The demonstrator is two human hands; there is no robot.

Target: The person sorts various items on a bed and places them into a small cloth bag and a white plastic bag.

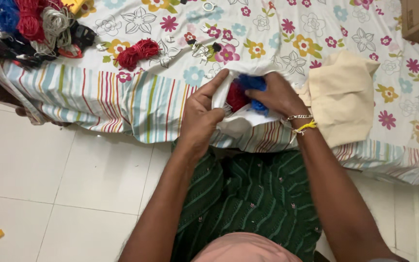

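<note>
Flowered bedsheet [287, 43] with a striped hem covers the bed, which stands on a pale tiled floor [49, 184]. At the near edge of the bed lies a white cloth bag [241, 123], its mouth pulled wide. The left hand [204, 114] grips the left rim of that mouth, thumb up, apparently to keep it open. The right hand [275, 94] closes on blue yarn [253, 83] at the opening, with red yarn [237, 96] just beneath it inside the bag. Both bundles sit between the two hands, touching the right one. A beige cloth [343, 94] lies just right of the right wrist. Farther left rest a loose red skein [137, 52] and a heap of mixed cords [30, 26].
</note>
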